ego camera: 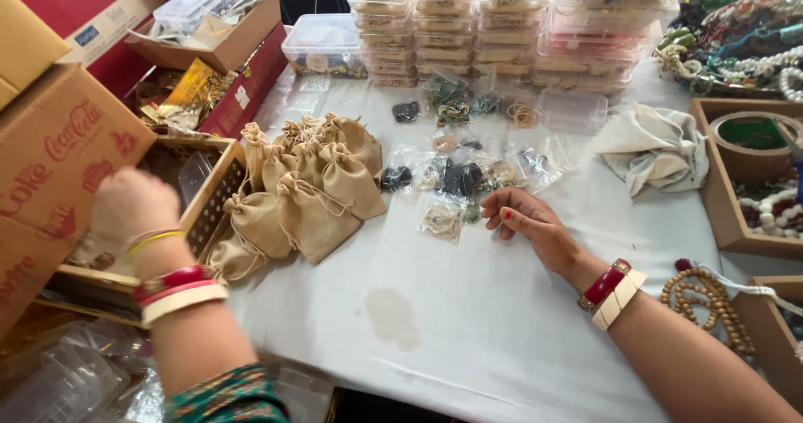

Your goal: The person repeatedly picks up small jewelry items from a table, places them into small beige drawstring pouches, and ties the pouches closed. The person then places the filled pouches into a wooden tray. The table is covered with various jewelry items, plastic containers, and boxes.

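1. The left hand [132, 205] is raised over the wooden lattice tray [219, 190] at the left edge of the tabletop [468, 323]. The back of the hand faces the camera, the wrist is bent downward, and the forearm rises from the near left corner. The hand is blurred; whether its fingers are apart, together, or closed on anything cannot be told.
2. The right hand [529, 220] rests palm down on the white tabletop near its centre, with the forearm running in from the near right corner. Its fingers are loosely curled and close together and grip nothing; the fingertips lie just beside a small clear packet [443, 219].
3. Both wrists carry red and cream bangles; the left also shows a thin yellow one.
4. A heap of small tan drawstring pouches [311, 182] lies between the tray and the clear packets, left of centre.
5. More clear packets of beads [468, 168] are scattered beyond the right hand, toward the far edge.
6. Stacks of clear plastic boxes [468, 25] line the far edge.
7. A crumpled white cloth [652, 148] lies toward the right edge, beside a wooden tray [711, 197].
8. A cardboard box [50, 164] stands beyond the left edge.
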